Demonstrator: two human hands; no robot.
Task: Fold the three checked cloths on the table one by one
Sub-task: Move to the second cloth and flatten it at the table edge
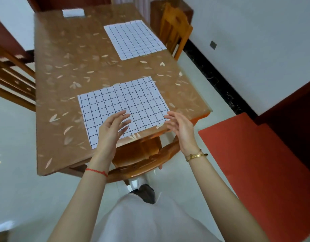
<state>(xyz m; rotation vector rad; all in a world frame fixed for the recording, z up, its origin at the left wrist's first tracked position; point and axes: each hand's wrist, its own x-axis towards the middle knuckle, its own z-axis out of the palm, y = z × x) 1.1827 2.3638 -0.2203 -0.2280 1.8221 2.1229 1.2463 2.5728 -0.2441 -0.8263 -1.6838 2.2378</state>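
I see the near cloth (122, 109) lying flat at the table's (63, 67) near end, close to the right edge. A second cloth (135, 39) lies flat further up the same side, well apart from it. My left hand (112, 130) is over the near cloth's front part, fingers straight and spread, gripping nothing. My right hand (180, 128) is by the cloth's near right corner, also loose and empty. I cannot tell whether either touches the fabric. A pale blurred patch (73, 12) sits at the far end. A chair (142, 154) is tucked under the near end.
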